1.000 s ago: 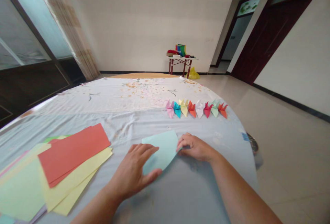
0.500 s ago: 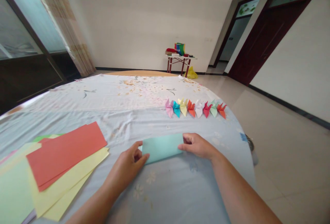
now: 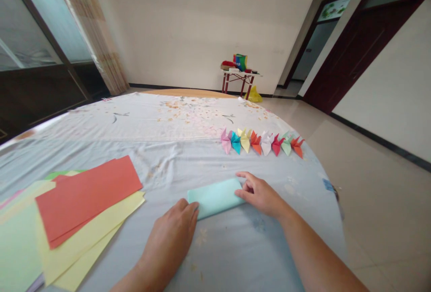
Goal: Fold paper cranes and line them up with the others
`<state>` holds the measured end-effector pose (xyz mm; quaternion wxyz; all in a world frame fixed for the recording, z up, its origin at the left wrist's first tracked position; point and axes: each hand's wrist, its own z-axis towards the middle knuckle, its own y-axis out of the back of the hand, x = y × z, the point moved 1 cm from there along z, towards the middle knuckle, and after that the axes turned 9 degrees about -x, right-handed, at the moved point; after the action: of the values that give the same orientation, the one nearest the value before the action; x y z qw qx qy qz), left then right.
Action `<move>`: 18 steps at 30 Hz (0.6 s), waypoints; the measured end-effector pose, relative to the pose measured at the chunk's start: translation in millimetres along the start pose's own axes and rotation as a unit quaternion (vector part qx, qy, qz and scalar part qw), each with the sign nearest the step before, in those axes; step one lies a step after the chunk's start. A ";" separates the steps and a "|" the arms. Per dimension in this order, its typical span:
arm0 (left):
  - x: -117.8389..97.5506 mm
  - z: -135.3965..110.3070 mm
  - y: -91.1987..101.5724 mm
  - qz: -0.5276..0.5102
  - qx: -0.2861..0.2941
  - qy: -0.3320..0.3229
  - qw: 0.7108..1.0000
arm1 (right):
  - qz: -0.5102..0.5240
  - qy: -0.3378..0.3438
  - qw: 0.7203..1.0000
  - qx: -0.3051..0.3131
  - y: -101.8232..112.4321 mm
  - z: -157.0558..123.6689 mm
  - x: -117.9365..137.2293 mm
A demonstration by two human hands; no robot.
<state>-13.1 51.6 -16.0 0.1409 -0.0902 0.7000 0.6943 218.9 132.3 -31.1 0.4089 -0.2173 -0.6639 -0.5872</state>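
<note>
A light turquoise sheet of paper (image 3: 217,198), folded into a narrow rectangle, lies on the cloth between my hands. At its left end my left hand (image 3: 173,231) has its fingers together, with the tips pressed on the corner. My right hand (image 3: 259,193) holds the right end, thumb on top and forefinger reaching past the far edge; its other fingers are curled and partly hidden.
Left of my hands lies a fanned pile of coloured paper, with red sheets (image 3: 90,198) over yellow ones (image 3: 84,251). Several folded paper cranes (image 3: 256,142) stand in a row farther back on the right. The tablecloth (image 3: 161,148) has creases. A small table (image 3: 237,74) stands by the wall.
My left hand has turned over, its back now upward and its fingers closed at the paper's left end. My right forefinger has straightened along the far edge. The view has shifted slightly.
</note>
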 end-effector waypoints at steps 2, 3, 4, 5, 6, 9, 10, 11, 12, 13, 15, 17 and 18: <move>-0.8 -1.5 -0.9 0.007 0.004 -0.012 1.000 | -0.003 0.000 1.000 -0.002 -1.1 0.6 -0.7; -0.8 -2.0 -1.4 0.009 0.005 -0.017 1.000 | -0.005 0.001 1.000 -0.006 -1.6 0.8 -0.8; -0.7 -2.3 -1.9 0.010 0.004 -0.021 1.000 | -0.007 0.001 1.000 -0.012 -2.0 0.8 -0.7; -0.5 -2.4 -2.4 0.011 0.003 -0.023 1.000 | -0.010 0.002 1.000 -0.018 -2.3 0.7 -0.5; -0.1 -2.4 -2.9 0.011 0.001 -0.024 1.000 | -0.013 0.002 1.000 -0.022 -2.5 0.6 -0.2; 0.5 -1.7 -3.7 0.013 -0.001 -0.022 1.000 | -0.024 0.001 0.999 -0.026 -3.3 0.6 -0.1; 0.4 -1.5 -3.6 0.014 -0.001 -0.023 1.000 | -0.027 0.001 0.999 -0.026 -3.7 0.7 -0.6; 0.0 -1.2 -3.1 0.015 0.000 -0.025 1.000 | -0.029 0.002 0.999 -0.027 -4.1 0.9 -1.3; -0.5 -0.9 -2.3 0.015 0.000 -0.025 1.000 | -0.030 0.002 0.999 -0.027 -4.6 1.2 -2.2; -1.1 -0.7 -1.3 0.015 0.002 -0.024 1.000 | -0.031 0.003 0.999 -0.029 -5.2 1.5 -3.2; -2.3 -0.1 0.7 0.013 0.011 -0.014 1.000 | -0.032 0.002 0.999 -0.032 -6.1 2.0 -4.9; -3.0 0.5 2.1 0.014 0.020 -0.002 1.000 | -0.034 -0.001 0.999 -0.036 -6.8 2.5 -5.7; -3.2 0.8 2.3 0.015 0.021 0.000 1.000 | -0.035 -0.003 0.999 -0.038 -7.0 2.6 -5.6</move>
<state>-10.8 52.3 -12.8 0.1326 -0.0765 0.7156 0.6815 216.0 134.4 -39.8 0.3781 -0.2111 -0.6493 -0.6252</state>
